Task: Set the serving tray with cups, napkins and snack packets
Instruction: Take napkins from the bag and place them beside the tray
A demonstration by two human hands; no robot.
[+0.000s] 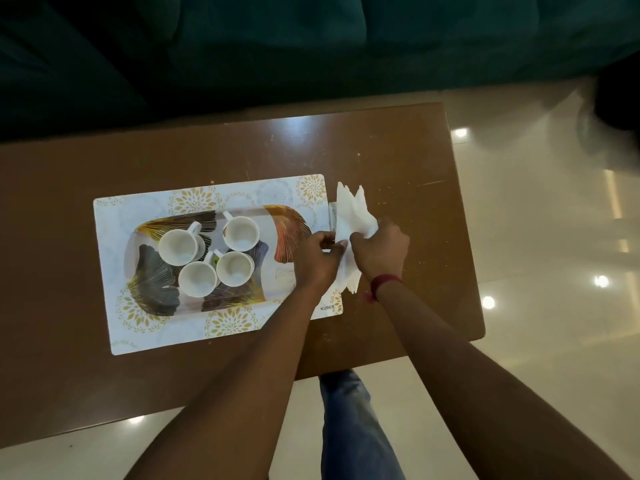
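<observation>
Four cups (235, 268) huddle on the tray (291, 230), set on a mat (114, 271) on the table (69, 202). At the tray's three o'clock the left hand (317, 261) pinches a bunch of napkins (353, 209). The right hand (381, 251), at their four o'clock, grips them too, apparently crumpled inside its curled fingers.

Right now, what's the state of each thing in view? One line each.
cups: four, upright, empty, bunched on the tray's left part
tray: flat on the placemat, right part bare
napkins: white bunch, off the tray, past its right end, held in both grips
left grip: pinches the napkins' edge
right grip: curled round the napkins
placemat: flat on the table
table: brown, scuffed
</observation>
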